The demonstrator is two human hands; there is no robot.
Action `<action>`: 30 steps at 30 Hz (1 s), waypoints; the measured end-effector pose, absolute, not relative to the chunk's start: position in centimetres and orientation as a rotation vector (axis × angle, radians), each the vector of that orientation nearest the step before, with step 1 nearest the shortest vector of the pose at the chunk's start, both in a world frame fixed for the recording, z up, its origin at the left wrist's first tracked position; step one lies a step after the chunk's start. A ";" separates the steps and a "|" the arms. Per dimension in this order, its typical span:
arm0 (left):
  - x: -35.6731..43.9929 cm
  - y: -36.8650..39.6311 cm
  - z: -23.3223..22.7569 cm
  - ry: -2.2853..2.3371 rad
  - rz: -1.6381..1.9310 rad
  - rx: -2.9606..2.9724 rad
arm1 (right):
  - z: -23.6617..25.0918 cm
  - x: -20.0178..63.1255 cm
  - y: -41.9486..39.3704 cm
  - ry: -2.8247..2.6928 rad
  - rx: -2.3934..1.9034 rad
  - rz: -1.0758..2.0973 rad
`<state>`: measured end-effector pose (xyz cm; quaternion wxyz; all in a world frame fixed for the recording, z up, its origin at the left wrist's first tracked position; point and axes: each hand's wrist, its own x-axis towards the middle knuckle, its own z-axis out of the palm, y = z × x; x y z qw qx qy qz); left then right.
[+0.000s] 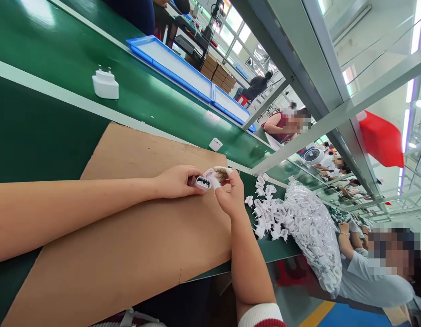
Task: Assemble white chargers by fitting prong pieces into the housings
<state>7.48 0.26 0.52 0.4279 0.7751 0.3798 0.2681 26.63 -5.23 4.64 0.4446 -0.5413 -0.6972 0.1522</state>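
My left hand (179, 181) is closed around a white charger housing (203, 183) over the cardboard. The housing's open end faces me, and its inside looks dark. Just right of it, my right hand (232, 193) has its fingers curled in a pinch, with white coverings on some fingertips. A small white plastic part (208, 173) shows between those fingers and the housing; its exact shape is partly hidden. Right of my hands lies a heap of white plug parts (265, 213), beside a clear plastic bag (312, 231) full of similar pieces.
A cardboard sheet (139, 240) covers the bench under my arms. On the green belt (156, 100) beyond stand a white plug charger (106, 86) and a smaller white piece (215, 144). Blue-rimmed trays (176, 63) line the far side. A co-worker (370, 277) sits at right; a metal frame (295, 122) slants overhead.
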 end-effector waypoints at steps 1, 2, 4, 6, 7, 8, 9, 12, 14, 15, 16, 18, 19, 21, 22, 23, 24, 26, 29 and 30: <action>7.5 0.2 0.6 0.955 0.667 1.950 | 4.3 26.8 -5.0 -1.683 -1.414 0.345; 7.5 0.2 0.7 0.959 0.662 1.965 | 3.9 27.0 -4.7 -1.624 -1.484 0.331; 7.4 0.2 0.9 0.966 0.651 1.993 | 3.0 27.7 -3.8 -1.512 -1.594 0.373; 7.4 0.2 1.0 0.972 0.642 2.020 | 2.1 28.4 -2.9 -1.470 -1.689 0.402; 7.4 0.2 1.1 0.977 0.640 2.031 | 1.8 28.8 -2.5 -1.470 -1.740 0.383; 7.4 0.2 1.1 0.978 0.640 2.036 | 1.6 29.1 -2.1 -1.480 -1.792 0.349; 7.4 0.3 1.1 0.975 0.638 2.037 | 1.5 29.3 -1.7 -1.495 -1.841 0.318; 7.4 0.3 1.2 0.962 0.620 2.009 | 1.9 29.4 -1.3 -1.523 -1.937 0.407; 7.5 0.2 1.1 0.964 0.604 1.998 | 2.4 29.2 -1.7 -1.533 -1.954 0.535; 7.5 0.1 1.0 0.971 0.597 1.998 | 2.7 29.2 -2.1 -1.558 -1.961 0.575; 7.4 0.0 0.9 0.978 0.591 1.999 | 3.0 29.2 -2.6 -1.610 -1.970 0.588; 7.3 0.0 0.9 0.971 0.562 1.992 | 3.5 29.4 -3.5 -1.761 -1.994 0.546; 7.1 0.2 1.0 0.948 0.533 1.983 | 3.7 29.6 -3.9 -1.825 -2.005 0.514; 6.8 1.3 1.8 0.887 0.461 1.947 | 4.0 30.0 -4.3 -1.854 -2.023 0.448; 6.7 2.3 2.3 0.864 0.451 1.914 | 4.1 30.1 -4.3 -1.819 -2.015 0.422; 6.6 3.4 3.0 0.868 0.469 1.875 | 4.2 30.2 -4.2 -1.752 -1.992 0.410; 6.7 4.7 3.7 0.931 0.521 1.841 | 4.3 30.2 -4.1 -1.665 -1.948 0.426; 7.2 7.6 5.0 1.200 0.685 1.797 | 4.4 30.0 -3.8 -1.460 -1.810 0.546; 8.8 11.3 5.6 1.624 0.839 1.777 | 4.6 29.4 -3.7 -1.183 -1.606 0.816; 9.3 12.1 5.5 1.695 0.850 1.768 | 4.6 29.2 -3.7 -1.126 -1.561 0.883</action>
